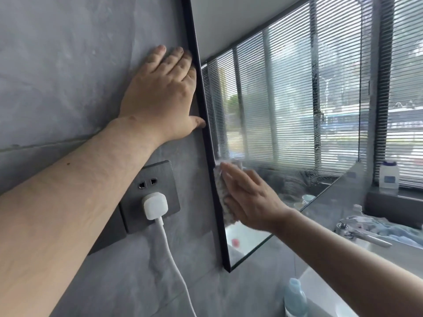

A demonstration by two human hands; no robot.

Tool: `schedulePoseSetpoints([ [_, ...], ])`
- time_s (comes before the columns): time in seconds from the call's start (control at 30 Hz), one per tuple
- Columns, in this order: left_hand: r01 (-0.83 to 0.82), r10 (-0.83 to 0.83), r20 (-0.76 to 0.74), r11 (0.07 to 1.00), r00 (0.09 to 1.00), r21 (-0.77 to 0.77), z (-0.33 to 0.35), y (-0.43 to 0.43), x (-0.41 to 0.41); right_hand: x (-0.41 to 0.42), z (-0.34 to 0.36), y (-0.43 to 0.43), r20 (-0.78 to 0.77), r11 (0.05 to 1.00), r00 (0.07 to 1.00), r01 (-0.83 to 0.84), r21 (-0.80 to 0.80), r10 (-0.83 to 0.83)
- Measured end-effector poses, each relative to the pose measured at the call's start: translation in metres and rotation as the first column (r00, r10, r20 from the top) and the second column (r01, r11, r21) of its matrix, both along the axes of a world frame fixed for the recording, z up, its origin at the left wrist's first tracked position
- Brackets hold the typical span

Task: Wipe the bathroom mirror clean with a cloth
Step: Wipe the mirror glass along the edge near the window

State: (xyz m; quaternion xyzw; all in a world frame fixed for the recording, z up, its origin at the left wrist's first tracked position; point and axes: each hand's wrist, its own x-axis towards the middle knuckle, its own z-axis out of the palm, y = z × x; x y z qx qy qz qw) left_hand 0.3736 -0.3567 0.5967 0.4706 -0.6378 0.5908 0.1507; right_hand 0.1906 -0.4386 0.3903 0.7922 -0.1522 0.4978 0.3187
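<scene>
The black-framed mirror [286, 99] hangs on a grey tiled wall and reflects window blinds; wet streaks show on its glass. My right hand [249, 197] presses a speckled cloth [223, 197] flat against the glass near the mirror's lower left corner, fingers straight. My left hand [160, 94] lies flat on the wall beside the mirror's left frame, its fingers and thumb touching the black edge.
A dark wall socket [146, 193] with a white plug [155, 205] and cable sits below my left forearm. A chrome tap [361, 232] and basin are at the right, a pale blue bottle [295, 298] at the bottom, a white bottle [388, 175] on the sill.
</scene>
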Motion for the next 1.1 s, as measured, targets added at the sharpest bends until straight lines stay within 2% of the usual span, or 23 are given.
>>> schedulePoseSetpoints([
  [0.17, 0.019, -0.018, -0.028, 1.0, 0.999, 0.021, -0.005, 0.002, -0.001, 0.005, 0.002, 0.004, 0.095, 1.0, 0.995, 0.014, 0.02, -0.016],
  [0.27, -0.05, 0.052, -0.034, 0.997, 0.998, 0.052, -0.019, 0.006, -0.004, 0.001, -0.031, 0.002, 0.07, 1.0, 0.997, 0.011, 0.002, -0.012],
  [0.37, -0.159, 0.159, 0.013, 0.985, 0.987, 0.063, -0.036, 0.006, -0.005, -0.003, -0.084, 0.003, 0.033, 0.996, 0.998, 0.045, 0.072, -0.048],
  [0.5, -0.204, 0.205, 0.004, 0.976, 0.979, 0.08, -0.05, 0.005, -0.006, -0.005, -0.13, 0.007, 0.022, 0.986, 0.998, 0.063, 0.156, -0.067],
  [0.63, -0.24, 0.24, 0.009, 0.966, 0.971, 0.092, -0.062, 0.005, -0.009, -0.006, -0.103, 0.008, 0.004, 0.988, 0.998, 0.064, 0.137, -0.065],
  [0.77, -0.229, 0.231, -0.019, 0.969, 0.973, 0.088, -0.065, 0.006, -0.01, -0.001, -0.073, 0.006, 0.172, 0.978, 0.983, 0.022, 0.206, -0.059],
  [0.87, -0.217, 0.222, -0.039, 0.971, 0.974, 0.096, -0.067, 0.007, -0.01, 0.006, -0.085, 0.006, 0.237, 0.981, 0.971, -0.03, 0.194, -0.017],
  [1.1, -0.223, 0.228, -0.04, 0.97, 0.973, 0.098, -0.067, 0.008, -0.011, -0.001, -0.189, 0.009, 0.064, 0.974, 0.99, 0.112, 0.195, -0.127],
])
